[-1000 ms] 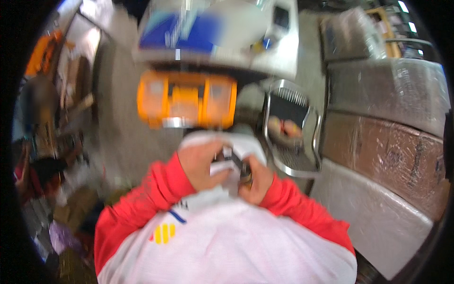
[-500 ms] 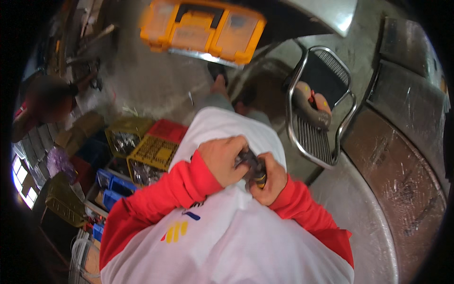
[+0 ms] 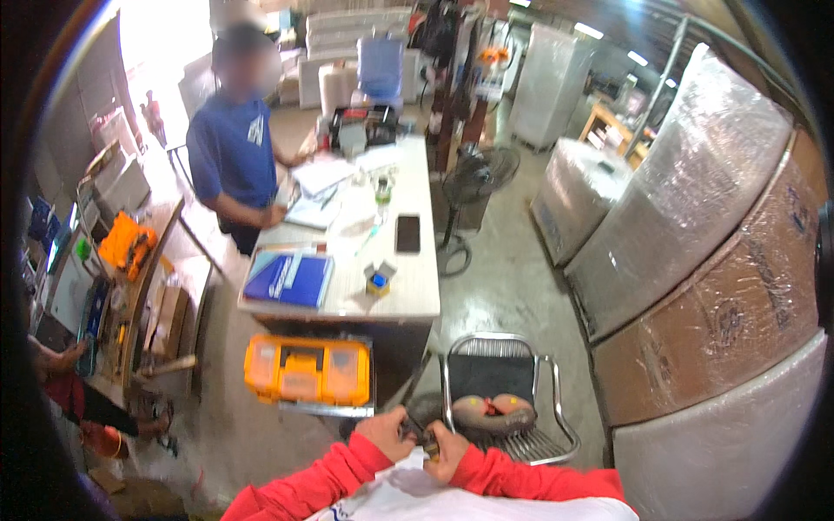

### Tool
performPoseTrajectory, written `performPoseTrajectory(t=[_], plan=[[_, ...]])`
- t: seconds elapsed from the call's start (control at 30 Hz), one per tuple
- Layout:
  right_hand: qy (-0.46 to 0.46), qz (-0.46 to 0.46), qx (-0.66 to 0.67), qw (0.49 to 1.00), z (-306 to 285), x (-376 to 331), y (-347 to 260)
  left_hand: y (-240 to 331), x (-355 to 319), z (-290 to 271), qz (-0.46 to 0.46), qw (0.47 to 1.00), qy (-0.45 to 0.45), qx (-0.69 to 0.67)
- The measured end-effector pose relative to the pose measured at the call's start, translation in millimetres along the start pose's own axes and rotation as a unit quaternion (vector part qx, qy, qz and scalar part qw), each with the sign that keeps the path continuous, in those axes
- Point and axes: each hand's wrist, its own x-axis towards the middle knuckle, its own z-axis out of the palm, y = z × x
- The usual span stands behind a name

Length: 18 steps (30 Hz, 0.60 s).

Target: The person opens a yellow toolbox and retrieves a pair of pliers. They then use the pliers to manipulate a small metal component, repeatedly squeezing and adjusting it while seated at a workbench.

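A small dark tool (image 3: 429, 444) — probably light, stiff and best held at its ends — sits before a white shirt (image 3: 404, 497), gripped by the curled fingers of left hand (image 3: 383, 433) and right hand (image 3: 448, 454), an orange toolbox (image 3: 301, 385) and metal-framed chair (image 3: 492, 379) beyond.

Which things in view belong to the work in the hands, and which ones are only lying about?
In use:
- small dark object with yellow part, held by left hand and right hand

Apparently lying about, untouched:
- orange plastic toolbox with clear panels
- curved greyish cushion on silver metal chair with black backrest
- rectangular blue booklet
- flat black rectangular device
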Motion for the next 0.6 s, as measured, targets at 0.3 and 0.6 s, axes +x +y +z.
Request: performPoseTrajectory(t=[0.3,0.6], plan=[[-0.003,0.068,-0.041,0.997,7.6,-33.0,23.2,2.4,-6.7,22.5,0.036,0.993,-0.068,-0.086],[0.059,0.084,0.092,0.99,6.5,-27.1,70.9,2.2,-45.1,42.7,0.029,0.996,-0.08,-0.008]])
